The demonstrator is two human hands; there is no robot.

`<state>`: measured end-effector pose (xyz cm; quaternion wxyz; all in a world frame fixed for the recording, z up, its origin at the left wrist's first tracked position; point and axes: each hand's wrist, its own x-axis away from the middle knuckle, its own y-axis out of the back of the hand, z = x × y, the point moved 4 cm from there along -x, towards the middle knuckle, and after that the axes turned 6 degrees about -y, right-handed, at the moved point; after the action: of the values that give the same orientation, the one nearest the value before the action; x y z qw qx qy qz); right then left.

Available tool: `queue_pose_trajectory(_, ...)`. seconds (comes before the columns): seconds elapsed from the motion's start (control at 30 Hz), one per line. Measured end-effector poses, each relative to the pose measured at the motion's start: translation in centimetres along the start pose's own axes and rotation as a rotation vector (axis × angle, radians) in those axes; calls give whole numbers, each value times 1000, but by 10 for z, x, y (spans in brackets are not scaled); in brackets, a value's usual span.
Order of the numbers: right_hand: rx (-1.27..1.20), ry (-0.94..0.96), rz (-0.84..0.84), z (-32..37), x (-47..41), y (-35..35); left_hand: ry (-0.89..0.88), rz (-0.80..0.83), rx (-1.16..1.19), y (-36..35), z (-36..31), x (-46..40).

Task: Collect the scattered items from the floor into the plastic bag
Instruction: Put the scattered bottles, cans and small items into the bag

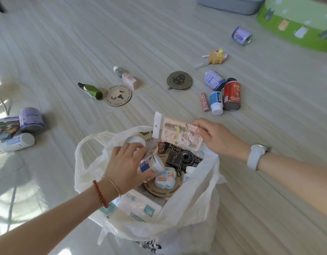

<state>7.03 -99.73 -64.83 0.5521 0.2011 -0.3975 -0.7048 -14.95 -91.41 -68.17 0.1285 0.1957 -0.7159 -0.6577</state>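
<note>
A white plastic bag (192, 205) stands open on the floor in front of me, with several items inside. My left hand (125, 164) is over its mouth, gripping a white bottle with a blue label (152, 163). My right hand (214, 137) holds a pink flat packet (179, 135) by its edge at the bag's far rim. Scattered on the floor lie a red can (232, 95), a small white and blue bottle (216, 102), purple cans (214, 80), a green bottle (91, 91) and round coasters (119, 95).
At the left lie a purple can (31, 120), a white bottle (16, 142) and a box (5, 127). A green round tub (297, 23) and a grey bin (230, 4) stand at the far right. Another purple can (241, 35) and a yellow toy (217, 56) lie near them.
</note>
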Motion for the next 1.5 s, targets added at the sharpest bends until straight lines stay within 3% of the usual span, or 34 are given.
queue_pose_trajectory(0.13,383,209,-109,11,13,-11,15,-23,14,5,5,2)
queue_pose_trajectory(0.23,620,367,-15,17,26,-39,-68,-32,-7,-4,-2,9)
queue_pose_trajectory(0.33,753,372,62,21,33,-58,-46,-63,-54,-9,1,15)
queue_pose_trajectory(0.43,768,277,212,19,30,-65,20,-68,-78,-12,7,18)
queue_pose_trajectory(0.53,718,171,388,10,16,-69,39,25,-129,-22,11,16)
queue_pose_trajectory(0.67,662,156,445,10,7,-72,-44,12,-135,-25,11,12)
queue_pose_trajectory(0.77,559,142,183,12,8,-54,-5,-121,-69,-10,22,3)
queue_pose_trajectory(0.87,440,-23,-93,7,17,-22,248,-75,-76,-2,56,-9)
queue_pose_trajectory(0.97,277,-423,63,-25,25,-21,422,180,0,-9,82,-11)
queue_pose_trajectory(1.03,132,-524,105,-35,29,-31,389,189,94,-12,82,-12)
queue_pose_trajectory(1.37,19,-438,-366,-29,-4,22,477,-230,424,39,66,-46)
queue_pose_trajectory(1.5,-43,-424,-427,-38,-22,47,537,-171,438,40,61,-61)
